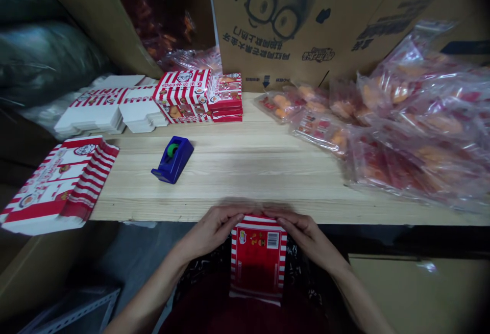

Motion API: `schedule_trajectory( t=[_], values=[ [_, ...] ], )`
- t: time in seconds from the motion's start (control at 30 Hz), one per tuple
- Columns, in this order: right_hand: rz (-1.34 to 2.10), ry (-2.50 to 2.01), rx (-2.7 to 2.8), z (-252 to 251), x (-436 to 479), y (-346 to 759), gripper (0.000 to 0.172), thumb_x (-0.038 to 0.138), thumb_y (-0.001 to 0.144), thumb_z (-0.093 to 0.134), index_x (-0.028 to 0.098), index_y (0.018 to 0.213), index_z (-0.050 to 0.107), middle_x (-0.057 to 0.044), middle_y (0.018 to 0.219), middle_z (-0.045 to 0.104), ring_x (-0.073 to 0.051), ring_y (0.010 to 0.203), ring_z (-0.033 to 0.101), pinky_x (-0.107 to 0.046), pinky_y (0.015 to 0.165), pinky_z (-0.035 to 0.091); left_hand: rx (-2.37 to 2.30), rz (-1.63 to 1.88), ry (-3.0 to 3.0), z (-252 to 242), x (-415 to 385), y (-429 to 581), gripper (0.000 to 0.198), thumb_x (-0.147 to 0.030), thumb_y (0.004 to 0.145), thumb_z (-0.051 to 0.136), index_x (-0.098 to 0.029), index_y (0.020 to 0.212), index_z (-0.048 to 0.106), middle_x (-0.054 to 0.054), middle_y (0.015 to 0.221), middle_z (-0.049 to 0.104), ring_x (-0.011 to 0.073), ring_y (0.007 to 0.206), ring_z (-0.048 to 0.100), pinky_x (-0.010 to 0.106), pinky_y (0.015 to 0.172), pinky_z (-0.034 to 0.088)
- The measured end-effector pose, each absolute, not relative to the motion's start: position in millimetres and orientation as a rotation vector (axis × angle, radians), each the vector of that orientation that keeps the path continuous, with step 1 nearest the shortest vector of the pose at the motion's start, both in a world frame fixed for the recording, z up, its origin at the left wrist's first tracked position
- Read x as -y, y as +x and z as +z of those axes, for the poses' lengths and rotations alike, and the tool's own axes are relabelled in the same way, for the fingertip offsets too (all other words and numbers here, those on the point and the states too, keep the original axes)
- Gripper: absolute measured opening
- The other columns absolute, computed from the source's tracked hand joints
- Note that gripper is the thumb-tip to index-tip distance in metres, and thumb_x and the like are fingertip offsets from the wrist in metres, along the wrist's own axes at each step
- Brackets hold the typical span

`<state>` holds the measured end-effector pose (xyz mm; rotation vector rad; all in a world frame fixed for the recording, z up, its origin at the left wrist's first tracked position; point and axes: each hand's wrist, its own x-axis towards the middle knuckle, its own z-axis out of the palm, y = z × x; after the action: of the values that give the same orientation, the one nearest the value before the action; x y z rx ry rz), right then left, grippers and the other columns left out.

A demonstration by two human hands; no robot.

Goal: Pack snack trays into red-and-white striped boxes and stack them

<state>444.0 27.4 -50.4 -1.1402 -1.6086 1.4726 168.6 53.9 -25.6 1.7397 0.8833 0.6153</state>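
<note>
Our left hand [209, 233] and our right hand [308, 237] meet at the top edge of a red-and-white striped carton [258, 260]. The fingers of both hands curl over that edge and press down from either side, with the fingertips close together. The carton lies between the hands, just past our body and below the near edge of a pale wooden table [245, 181]. Its red panel faces up, with a barcode label [273, 239] near the top right corner. Just above our fingers, a blurred strip crosses the table edge, and we cannot tell what it is.

Farther out on the table, left of centre, sits a blue tape dispenser [173, 159] with a green core in its roll. Beyond it stand stacks of printed red-and-white boxes [182, 94], and just to their left lie white folded carton blanks [92, 114]. A flat striped carton blank [61, 186] lies at the left end of the table, hanging over the edge. To our right, transparent plastic bags of orange pieces [413, 120] pile up in a heap. Behind them all rises a printed cardboard panel [306, 18].
</note>
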Motion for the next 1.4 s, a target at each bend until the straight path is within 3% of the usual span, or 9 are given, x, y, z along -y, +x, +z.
schedule_trajectory(
  t=[0.13,0.53,0.67,0.77,0.87,0.93,1.0,1.17,1.4],
  values=[
    [1.403,-1.117,1.691,-50.9,-5.6,445.3,0.035,0.034,0.104,0.057,0.044,0.138,0.064,0.001,0.151,0.061,-0.022,0.147,0.048,-0.056,0.126,0.034,-0.870,0.603,1.829,-26.8,-35.3,160.8,0.047,-0.028,0.104,0.057,-0.037,0.150,0.052,0.004,0.149,0.061,0.0237,0.136,0.060,0.046,0.116,0.049],
    [1.239,-1.237,1.490,-74.3,-15.8,424.2,0.023,0.041,0.096,0.068,0.040,0.116,0.078,-0.003,0.126,0.076,-0.026,0.125,0.066,-0.053,0.114,0.048,-0.940,0.741,1.838,-43.9,-31.7,169.0,0.041,-0.026,0.104,0.056,-0.034,0.144,0.060,0.004,0.143,0.067,0.0205,0.136,0.059,0.041,0.117,0.048],
    [1.224,-1.307,1.478,-75.9,-13.0,438.1,0.025,0.048,0.093,0.069,0.037,0.112,0.081,-0.006,0.126,0.077,-0.030,0.126,0.066,-0.055,0.113,0.050,-1.489,1.214,1.735,-34.8,-56.3,123.4,0.049,-0.033,0.096,0.068,-0.028,0.144,0.056,0.010,0.156,0.054,0.0258,0.147,0.046,0.048,0.124,0.036],
    [1.199,-1.347,1.440,-68.4,-14.8,451.4,0.029,0.051,0.090,0.071,0.034,0.111,0.081,-0.007,0.128,0.076,-0.032,0.129,0.065,-0.057,0.118,0.045,-2.010,1.470,1.500,-28.7,-92.0,65.8,0.046,-0.033,0.083,0.079,-0.020,0.124,0.063,0.016,0.154,0.051,0.0310,0.149,0.039,0.049,0.126,0.026],
    [1.129,-1.374,1.317,-50.9,-19.9,459.0,0.034,0.053,0.084,0.075,0.032,0.111,0.082,-0.006,0.129,0.075,-0.033,0.126,0.067,-0.053,0.118,0.047,-2.076,1.301,1.324,-24.2,-122.4,20.3,0.025,-0.040,0.078,0.078,-0.020,0.091,0.071,0.014,0.119,0.071,0.0353,0.135,0.052,0.046,0.116,0.036],
    [1.090,-1.382,1.263,-39.3,-23.2,459.9,0.038,0.053,0.082,0.078,0.031,0.113,0.081,-0.006,0.131,0.074,-0.033,0.124,0.068,-0.048,0.115,0.052,-1.996,1.221,1.251,-21.8,-133.5,5.7,0.030,-0.050,0.076,0.075,-0.020,0.071,0.070,0.010,0.081,0.073,0.0334,0.104,0.066,0.040,0.093,0.050],
    [1.069,-1.363,1.247,-32.7,-25.3,457.5,0.039,0.052,0.082,0.078,0.031,0.115,0.081,-0.006,0.132,0.074,-0.033,0.124,0.068,-0.045,0.112,0.054,-1.911,1.177,1.174,-19.2,-137.4,1.7,0.039,-0.056,0.069,0.078,-0.019,0.062,0.067,0.007,0.067,0.068,0.0273,0.080,0.066,0.032,0.068,0.048],
    [1.156,-1.264,1.257,-37.1,-25.6,439.5,0.034,0.049,0.086,0.075,0.032,0.115,0.080,-0.006,0.131,0.075,-0.034,0.126,0.067,-0.052,0.118,0.047,-1.776,1.223,1.008,-15.4,-135.0,8.8,0.046,-0.052,0.049,0.092,-0.016,0.060,0.067,0.016,0.095,0.076,0.0238,0.077,0.065,0.026,0.055,0.040],
    [1.287,-1.227,1.259,-44.7,-22.7,423.6,0.032,0.047,0.089,0.073,0.033,0.118,0.079,-0.006,0.136,0.071,-0.035,0.132,0.063,-0.059,0.123,0.038,-1.668,1.486,0.820,-26.7,-134.5,13.0,0.042,-0.051,0.059,0.085,-0.014,0.075,0.072,0.017,0.143,0.062,0.0262,0.100,0.066,0.027,0.063,0.047]
  ],
)
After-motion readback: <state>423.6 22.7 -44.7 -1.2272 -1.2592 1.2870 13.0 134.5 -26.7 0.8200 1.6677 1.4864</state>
